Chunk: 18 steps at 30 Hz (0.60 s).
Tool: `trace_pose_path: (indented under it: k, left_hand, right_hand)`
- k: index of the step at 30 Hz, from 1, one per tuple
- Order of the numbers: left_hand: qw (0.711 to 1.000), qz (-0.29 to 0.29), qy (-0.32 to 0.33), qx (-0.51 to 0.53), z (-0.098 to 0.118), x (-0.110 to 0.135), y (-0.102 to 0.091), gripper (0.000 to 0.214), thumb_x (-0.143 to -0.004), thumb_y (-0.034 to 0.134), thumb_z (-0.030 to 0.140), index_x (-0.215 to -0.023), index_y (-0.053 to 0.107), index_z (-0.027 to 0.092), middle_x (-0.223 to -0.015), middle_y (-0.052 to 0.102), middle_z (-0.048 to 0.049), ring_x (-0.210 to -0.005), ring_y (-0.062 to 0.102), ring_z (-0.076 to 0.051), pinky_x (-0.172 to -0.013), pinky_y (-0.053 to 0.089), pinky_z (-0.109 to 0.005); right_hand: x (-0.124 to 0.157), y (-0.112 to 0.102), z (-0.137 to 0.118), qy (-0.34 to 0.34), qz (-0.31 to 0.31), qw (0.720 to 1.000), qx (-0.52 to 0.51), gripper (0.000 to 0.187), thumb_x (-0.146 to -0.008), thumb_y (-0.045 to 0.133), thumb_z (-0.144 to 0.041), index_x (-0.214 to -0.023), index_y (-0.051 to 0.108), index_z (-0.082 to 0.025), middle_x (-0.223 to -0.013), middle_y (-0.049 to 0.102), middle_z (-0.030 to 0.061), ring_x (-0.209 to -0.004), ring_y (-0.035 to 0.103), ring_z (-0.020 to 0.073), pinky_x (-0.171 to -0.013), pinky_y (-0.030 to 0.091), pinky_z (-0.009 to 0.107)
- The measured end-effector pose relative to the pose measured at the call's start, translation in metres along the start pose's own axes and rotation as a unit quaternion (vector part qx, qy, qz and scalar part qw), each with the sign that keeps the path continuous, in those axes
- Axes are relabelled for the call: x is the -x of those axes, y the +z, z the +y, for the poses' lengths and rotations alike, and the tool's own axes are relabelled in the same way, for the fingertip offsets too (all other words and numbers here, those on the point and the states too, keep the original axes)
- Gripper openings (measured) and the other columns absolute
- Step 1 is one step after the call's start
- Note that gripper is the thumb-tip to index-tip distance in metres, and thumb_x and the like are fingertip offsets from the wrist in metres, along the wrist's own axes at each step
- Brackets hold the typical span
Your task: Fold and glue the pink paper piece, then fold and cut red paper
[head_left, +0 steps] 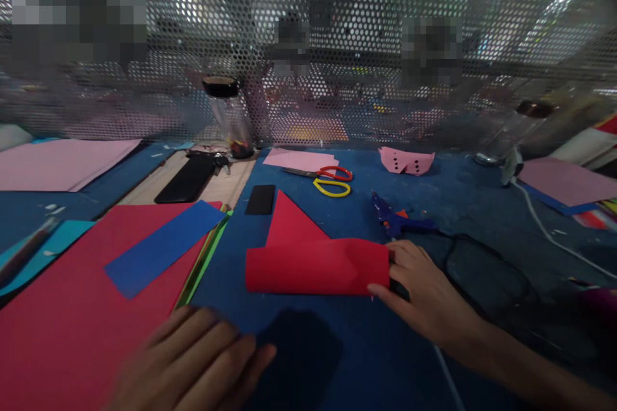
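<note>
Right hand (424, 295) closes on the right end of the red paper (315, 266), fingers over the top edge, thumb stretched along the bottom edge, a pinch as far as I can see. Left hand (193, 359) hovers low at the near edge of the counter (337, 359), fingers flat and close together, holding nothing visible; it's blurred, so contact with the surface can't be told. The red paper lies mid-counter, folded or loosely rolled into a long band with a triangular flap poking up behind it. Judged: light, thin, floppy card that creases easily and slides on the blue surface; best taken by the short ends or pinned flat with a palm, not squeezed in the middle. Just left of it sits a big red sheet (62, 308) with a blue strip (164, 247) on top. Behind it: a black card (260, 199), scissors (328, 173), a blue glue gun (398, 221), a phone (187, 180), a jar (229, 115). Hard to read: a dark patch between thumb and fingers, either shadow or the open end of the roll. People behind the mesh screen (337, 26) are indistinct.
</note>
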<state>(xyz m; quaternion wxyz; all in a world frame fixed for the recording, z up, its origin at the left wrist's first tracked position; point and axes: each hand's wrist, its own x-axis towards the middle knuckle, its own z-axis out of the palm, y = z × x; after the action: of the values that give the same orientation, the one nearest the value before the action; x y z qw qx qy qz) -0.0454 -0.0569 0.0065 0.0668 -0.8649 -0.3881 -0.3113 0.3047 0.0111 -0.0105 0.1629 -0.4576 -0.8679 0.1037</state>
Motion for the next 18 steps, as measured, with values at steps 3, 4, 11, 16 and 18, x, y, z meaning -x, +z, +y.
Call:
trace_pose_path:
  k: [3, 4, 11, 16, 18]
  left_hand:
    - [0.997, -0.016, 0.07, -0.036, 0.012, -0.007, 0.0, 0.023, -0.088, 0.073, 0.021, -0.11, 0.07, 0.026, -0.088, 0.078, 0.001, -0.084, 0.072, -0.02, -0.083, 0.055, -0.034]
    - [0.994, -0.043, 0.092, -0.028, 0.013, -0.012, 0.003, 0.03, -0.092, 0.068, 0.022, -0.121, 0.067, 0.024, -0.104, 0.079, -0.0014, -0.101, 0.072, -0.023, -0.095, 0.054, -0.036]
    - [0.97, -0.187, 0.151, -0.02, 0.003, -0.029, 0.029, 0.072, -0.095, 0.063, 0.049, -0.155, 0.039, 0.017, -0.16, 0.043, -0.0087, -0.15, 0.034, -0.029, -0.127, 0.024, -0.044]
    - [0.964, -0.234, 0.122, 0.02, -0.003, -0.022, 0.035, 0.077, -0.098, 0.055, 0.057, -0.161, 0.027, 0.021, -0.165, 0.032, -0.0068, -0.154, 0.026, -0.029, -0.128, 0.017, -0.049]
    - [0.962, -0.242, 0.119, 0.036, -0.004, -0.023, 0.036, 0.079, -0.097, 0.055, 0.057, -0.161, 0.025, 0.022, -0.166, 0.031, -0.0072, -0.154, 0.025, -0.03, -0.128, 0.017, -0.05]
  right_hand:
    - [0.0, 0.0, 0.0, -0.002, 0.001, 1.0, 0.005, 0.02, -0.098, 0.062, -0.034, -0.09, 0.072, -0.018, -0.113, 0.065, 0.0116, -0.115, 0.053, 0.0308, -0.094, 0.045, 0.051]
    - [0.0, 0.0, 0.0, -0.003, 0.003, 1.0, 0.007, 0.02, -0.098, 0.062, -0.034, -0.09, 0.072, -0.018, -0.114, 0.065, 0.0115, -0.115, 0.053, 0.0307, -0.094, 0.045, 0.051]
    - [0.0, 0.0, -0.001, -0.005, 0.012, 1.0, -0.001, 0.016, -0.096, 0.064, -0.031, -0.089, 0.072, -0.018, -0.114, 0.067, 0.0099, -0.114, 0.054, 0.03, -0.093, 0.047, 0.048]
    - [0.001, 0.002, 0.001, -0.007, 0.014, 1.0, -0.005, 0.017, -0.097, 0.063, -0.033, -0.094, 0.073, -0.019, -0.114, 0.066, 0.01, -0.115, 0.054, 0.0306, -0.094, 0.045, 0.049]
    - [0.001, 0.003, 0.001, -0.003, 0.013, 1.0, -0.005, 0.018, -0.097, 0.062, -0.032, -0.094, 0.073, -0.019, -0.114, 0.066, 0.01, -0.114, 0.053, 0.0305, -0.094, 0.044, 0.05]
